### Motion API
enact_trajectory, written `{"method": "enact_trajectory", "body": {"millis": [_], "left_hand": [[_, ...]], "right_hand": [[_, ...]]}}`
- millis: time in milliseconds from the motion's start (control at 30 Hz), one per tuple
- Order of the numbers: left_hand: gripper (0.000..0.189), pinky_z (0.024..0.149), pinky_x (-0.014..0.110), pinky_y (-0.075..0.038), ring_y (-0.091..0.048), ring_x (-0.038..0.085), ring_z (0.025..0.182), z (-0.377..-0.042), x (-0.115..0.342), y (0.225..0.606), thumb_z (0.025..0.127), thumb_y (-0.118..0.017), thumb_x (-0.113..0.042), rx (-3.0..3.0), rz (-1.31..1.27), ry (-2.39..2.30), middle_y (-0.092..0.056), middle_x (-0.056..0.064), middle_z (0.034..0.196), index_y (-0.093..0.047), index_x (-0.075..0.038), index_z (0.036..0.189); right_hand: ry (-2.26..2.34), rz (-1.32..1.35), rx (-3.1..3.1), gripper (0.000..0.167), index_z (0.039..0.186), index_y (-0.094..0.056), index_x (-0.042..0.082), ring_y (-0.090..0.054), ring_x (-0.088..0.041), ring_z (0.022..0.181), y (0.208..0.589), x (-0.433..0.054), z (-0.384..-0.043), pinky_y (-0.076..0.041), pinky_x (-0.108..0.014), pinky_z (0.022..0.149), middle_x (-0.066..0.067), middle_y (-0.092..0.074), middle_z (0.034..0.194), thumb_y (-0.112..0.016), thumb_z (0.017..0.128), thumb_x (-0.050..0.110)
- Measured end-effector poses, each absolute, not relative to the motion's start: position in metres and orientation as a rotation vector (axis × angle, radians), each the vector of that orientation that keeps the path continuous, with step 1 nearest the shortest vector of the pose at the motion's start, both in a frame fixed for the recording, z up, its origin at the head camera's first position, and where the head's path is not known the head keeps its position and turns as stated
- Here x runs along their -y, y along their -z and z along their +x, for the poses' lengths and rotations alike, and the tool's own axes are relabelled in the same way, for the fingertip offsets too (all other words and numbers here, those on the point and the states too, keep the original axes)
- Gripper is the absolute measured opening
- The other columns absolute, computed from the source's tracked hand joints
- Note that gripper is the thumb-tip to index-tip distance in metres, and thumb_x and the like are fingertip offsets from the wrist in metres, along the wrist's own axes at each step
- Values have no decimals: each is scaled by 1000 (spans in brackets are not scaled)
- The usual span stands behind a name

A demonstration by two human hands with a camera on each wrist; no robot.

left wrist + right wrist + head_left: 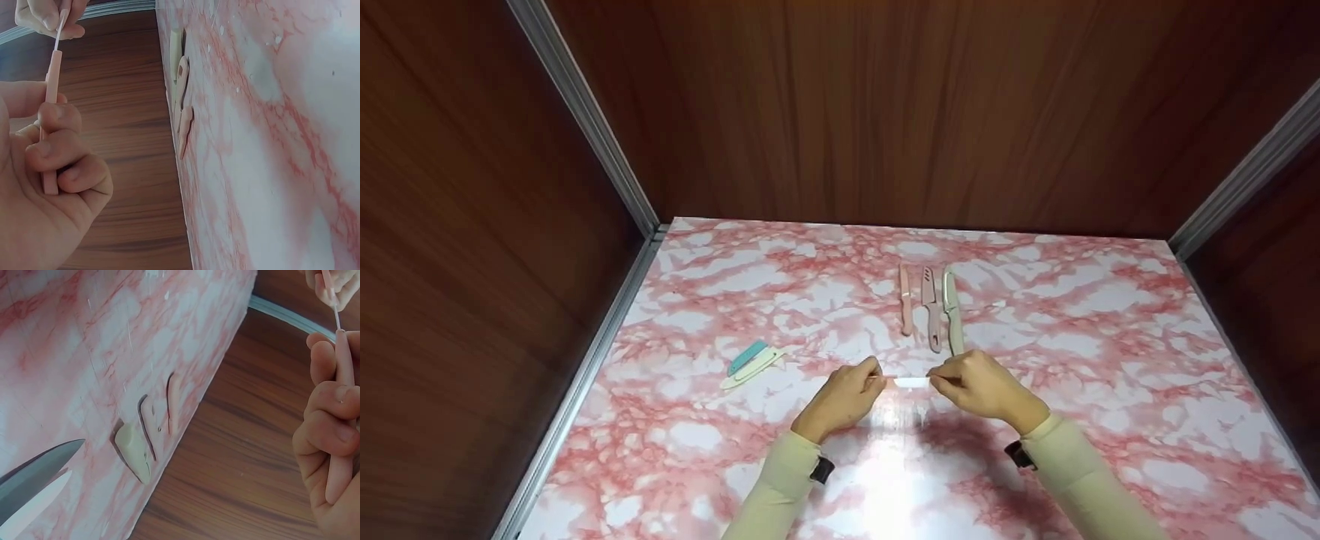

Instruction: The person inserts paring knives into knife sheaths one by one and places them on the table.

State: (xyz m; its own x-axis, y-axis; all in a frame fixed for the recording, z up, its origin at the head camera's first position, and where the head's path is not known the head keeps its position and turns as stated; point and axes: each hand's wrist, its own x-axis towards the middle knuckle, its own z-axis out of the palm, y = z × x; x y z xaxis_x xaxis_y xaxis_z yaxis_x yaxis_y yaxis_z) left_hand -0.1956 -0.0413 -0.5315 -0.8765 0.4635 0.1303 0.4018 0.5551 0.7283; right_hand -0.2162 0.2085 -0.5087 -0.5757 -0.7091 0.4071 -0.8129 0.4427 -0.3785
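One white blade (912,382), head view: raised over the desk (1110,360), spanning the gap between the hands.
Left hand (846,397), head view: thumb and fingers drawn together at the blade's left end.
Right hand (981,384), head view: pinching at the blade's right end, just beside the pale green knife (953,316); cannot tell whether they touch.
Knives, head view: the green one lies alongside a dusky pink knife (934,322) and a pink knife (907,319).
Left side, head view: a teal piece (747,358) next to a pale yellow piece (757,367), well apart from the knives.
Left grip, left wrist view: fingers curled round a straight pink piece (53,76); the blade runs from its tip to the rounded pink piece (63,18) in the right hand.
Right grip, right wrist view: fingers wrapped round the rounded piece, the blade leading away toward the left hand.
Lower left, right wrist view: a dark pointed shape (39,469) beside a white pointed shape (36,509), both cut by the frame.
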Motion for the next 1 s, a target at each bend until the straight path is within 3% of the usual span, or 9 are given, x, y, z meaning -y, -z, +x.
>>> {"method": "enact_trajectory", "body": {"millis": [400, 1000], "left_hand": [[14, 55, 23, -36, -39, 6, 55, -197, 38, 529, 98, -48, -23, -2727, 785, -1214, -42, -9, 64, -51, -15, 86], [17, 52, 22, -32, -35, 6, 51, -199, 37, 528, 99, -46, -21, -2705, 792, -1213, -40, -8, 62, -48, -16, 83]], "right_hand": [[-835, 1341, 2493, 26, 66, -57, 19, -32, 1, 49, 509, -207, -218, -32, -18, 47, 14, -36, 56, -63, 87, 3], [-840, 1335, 2496, 26, 67, -59, 19, -30, 3, 49, 509, -203, -218, -31, -17, 46, 14, -37, 56, -60, 88, 4]]}}
